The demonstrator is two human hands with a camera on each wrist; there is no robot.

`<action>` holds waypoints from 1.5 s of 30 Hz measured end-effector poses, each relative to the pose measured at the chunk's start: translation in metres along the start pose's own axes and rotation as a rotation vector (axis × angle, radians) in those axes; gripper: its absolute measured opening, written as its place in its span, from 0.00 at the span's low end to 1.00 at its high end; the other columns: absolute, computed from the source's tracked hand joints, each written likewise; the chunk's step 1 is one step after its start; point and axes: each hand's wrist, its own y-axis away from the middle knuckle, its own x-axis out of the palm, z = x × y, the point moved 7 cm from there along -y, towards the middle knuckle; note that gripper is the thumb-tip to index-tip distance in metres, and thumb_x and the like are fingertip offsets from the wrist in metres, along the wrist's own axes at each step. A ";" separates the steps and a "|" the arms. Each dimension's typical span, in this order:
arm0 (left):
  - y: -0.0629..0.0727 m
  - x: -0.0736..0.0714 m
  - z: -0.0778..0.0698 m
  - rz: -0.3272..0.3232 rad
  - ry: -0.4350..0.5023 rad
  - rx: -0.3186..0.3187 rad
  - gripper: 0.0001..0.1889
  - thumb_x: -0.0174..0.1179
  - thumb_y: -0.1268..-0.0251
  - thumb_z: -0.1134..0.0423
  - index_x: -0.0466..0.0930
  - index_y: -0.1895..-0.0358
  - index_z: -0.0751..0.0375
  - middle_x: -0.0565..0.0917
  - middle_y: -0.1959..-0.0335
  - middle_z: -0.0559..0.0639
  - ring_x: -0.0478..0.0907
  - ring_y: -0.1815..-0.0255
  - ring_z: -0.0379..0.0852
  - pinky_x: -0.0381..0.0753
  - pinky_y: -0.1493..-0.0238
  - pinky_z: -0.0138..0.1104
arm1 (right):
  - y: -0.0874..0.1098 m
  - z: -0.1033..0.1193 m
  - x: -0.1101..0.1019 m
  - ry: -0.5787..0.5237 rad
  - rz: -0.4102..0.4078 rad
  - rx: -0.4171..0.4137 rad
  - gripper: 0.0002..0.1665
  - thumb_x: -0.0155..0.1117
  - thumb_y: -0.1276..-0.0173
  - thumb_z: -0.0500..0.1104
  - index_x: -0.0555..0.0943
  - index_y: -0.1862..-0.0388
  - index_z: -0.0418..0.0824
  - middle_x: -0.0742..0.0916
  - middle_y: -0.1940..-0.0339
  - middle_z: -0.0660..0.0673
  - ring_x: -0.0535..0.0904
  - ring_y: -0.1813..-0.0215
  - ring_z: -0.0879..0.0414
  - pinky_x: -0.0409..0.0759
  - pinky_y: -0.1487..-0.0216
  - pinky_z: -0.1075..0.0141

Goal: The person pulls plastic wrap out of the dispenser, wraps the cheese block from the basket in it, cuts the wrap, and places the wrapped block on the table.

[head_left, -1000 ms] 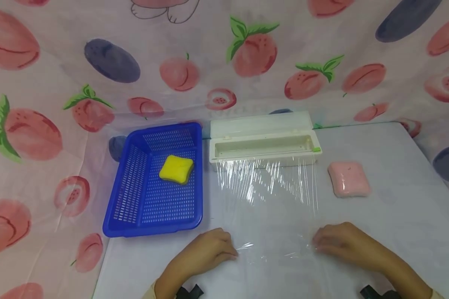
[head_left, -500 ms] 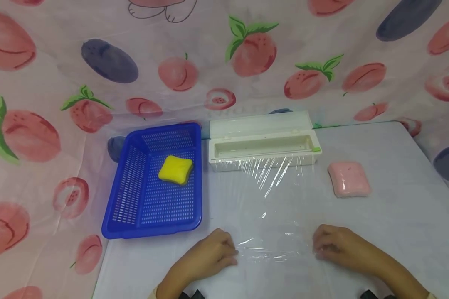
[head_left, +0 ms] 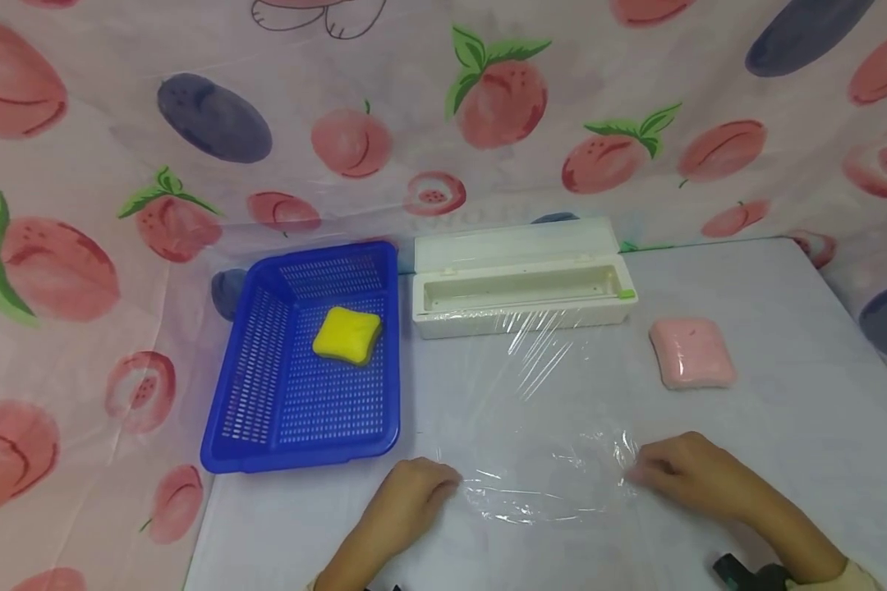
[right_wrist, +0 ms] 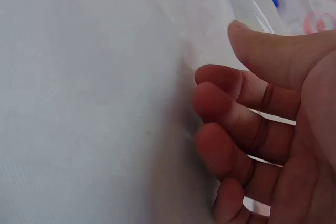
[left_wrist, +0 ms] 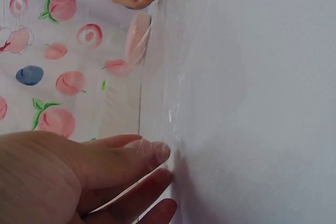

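A sheet of clear plastic wrap (head_left: 532,460) stretches from the front of a white wrap dispenser (head_left: 525,316) toward me. Its near left corner is pinched between thumb and finger of my left hand (head_left: 408,501), and the left wrist view shows film over that thumb tip. With curled fingers, my right hand (head_left: 698,476) holds the near right edge, where the film bunches. Seen from the right wrist, that thumb stands a little off the curled fingers (right_wrist: 215,100), and the grip on the thin film is hard to make out. The dispenser's lid (head_left: 517,244) is raised.
A blue plastic basket (head_left: 225,410) stands left of the dispenser with a yellow cushion-shaped block (head_left: 347,335) in it. On the right of the white table (head_left: 806,345) lies a shiny pink block (head_left: 692,353). Behind hangs a fruit-print sheet (head_left: 406,74).
My left hand has turned and its thumb and finger have come together on the wrap. The right hand has risen slightly up and right, and the film now bunches at its fingertips.
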 end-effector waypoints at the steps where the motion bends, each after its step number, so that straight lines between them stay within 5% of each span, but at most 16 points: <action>1: 0.000 0.000 0.001 -0.015 0.014 -0.002 0.06 0.67 0.34 0.68 0.91 0.58 0.55 0.91 0.62 0.45 0.87 0.57 0.42 0.85 0.52 0.34 | -0.002 -0.001 0.001 0.006 0.016 0.034 0.21 0.69 0.31 0.58 0.74 0.81 0.57 0.69 0.84 0.66 0.64 0.78 0.72 0.65 0.76 0.73; 7: -0.001 -0.002 0.006 -0.090 0.115 -0.039 0.08 0.74 0.45 0.70 0.89 0.63 0.56 0.86 0.71 0.43 0.77 0.69 0.33 0.78 0.65 0.28 | -0.009 -0.005 0.007 0.057 0.098 0.185 0.24 0.71 0.41 0.68 0.74 0.80 0.56 0.73 0.85 0.61 0.68 0.78 0.66 0.64 0.75 0.71; 13: -0.001 -0.002 0.013 -0.094 0.035 -0.123 0.09 0.79 0.52 0.63 0.88 0.67 0.50 0.80 0.74 0.37 0.71 0.67 0.34 0.73 0.66 0.29 | -0.015 -0.003 0.004 0.130 0.085 0.227 0.26 0.75 0.47 0.68 0.73 0.79 0.55 0.74 0.84 0.59 0.69 0.77 0.64 0.64 0.74 0.70; 19: 0.003 0.007 0.021 0.011 0.013 -0.224 0.11 0.80 0.53 0.57 0.85 0.70 0.48 0.74 0.76 0.35 0.67 0.68 0.34 0.67 0.72 0.27 | -0.020 0.012 -0.007 0.256 -0.099 0.101 0.24 0.79 0.49 0.67 0.76 0.71 0.56 0.77 0.72 0.58 0.72 0.67 0.63 0.73 0.68 0.67; 23: 0.005 0.005 0.021 0.000 0.003 -0.224 0.11 0.79 0.52 0.55 0.84 0.70 0.47 0.73 0.77 0.36 0.67 0.69 0.33 0.65 0.73 0.27 | -0.019 0.025 -0.010 0.343 -0.229 -0.026 0.32 0.83 0.53 0.63 0.83 0.54 0.50 0.83 0.49 0.50 0.78 0.47 0.53 0.82 0.51 0.52; 26: 0.005 -0.002 0.018 -0.026 -0.012 -0.214 0.10 0.78 0.50 0.53 0.85 0.70 0.47 0.73 0.77 0.35 0.67 0.70 0.33 0.65 0.74 0.27 | -0.014 0.031 -0.006 0.400 -0.246 -0.071 0.44 0.82 0.52 0.62 0.81 0.39 0.45 0.81 0.35 0.43 0.75 0.34 0.45 0.80 0.48 0.43; 31: 0.009 -0.024 0.008 -0.078 -0.035 -0.171 0.10 0.77 0.48 0.51 0.86 0.69 0.46 0.76 0.75 0.32 0.72 0.70 0.31 0.71 0.72 0.28 | -0.002 0.032 0.006 0.484 -0.186 -0.083 0.55 0.77 0.47 0.67 0.72 0.26 0.40 0.74 0.24 0.42 0.70 0.25 0.43 0.75 0.41 0.37; 36: 0.013 -0.058 -0.004 -0.037 -0.004 -0.164 0.08 0.75 0.42 0.51 0.86 0.67 0.48 0.78 0.73 0.32 0.73 0.71 0.30 0.75 0.69 0.27 | 0.002 0.025 0.016 0.526 -0.113 -0.067 0.57 0.70 0.41 0.71 0.68 0.23 0.38 0.70 0.20 0.41 0.67 0.22 0.41 0.65 0.31 0.30; 40: 0.016 -0.095 -0.011 0.014 -0.025 -0.221 0.08 0.73 0.40 0.49 0.86 0.64 0.45 0.79 0.73 0.31 0.74 0.70 0.30 0.77 0.67 0.26 | 0.003 0.022 0.018 0.529 -0.133 -0.089 0.56 0.69 0.40 0.72 0.68 0.24 0.37 0.70 0.20 0.41 0.67 0.22 0.41 0.66 0.31 0.31; 45: 0.008 -0.153 -0.002 -0.032 -0.139 -0.267 0.08 0.72 0.38 0.48 0.88 0.62 0.45 0.81 0.72 0.33 0.77 0.69 0.35 0.80 0.63 0.30 | 0.008 0.019 0.018 0.540 -0.175 -0.112 0.56 0.68 0.40 0.73 0.69 0.24 0.37 0.71 0.21 0.41 0.68 0.23 0.41 0.68 0.32 0.33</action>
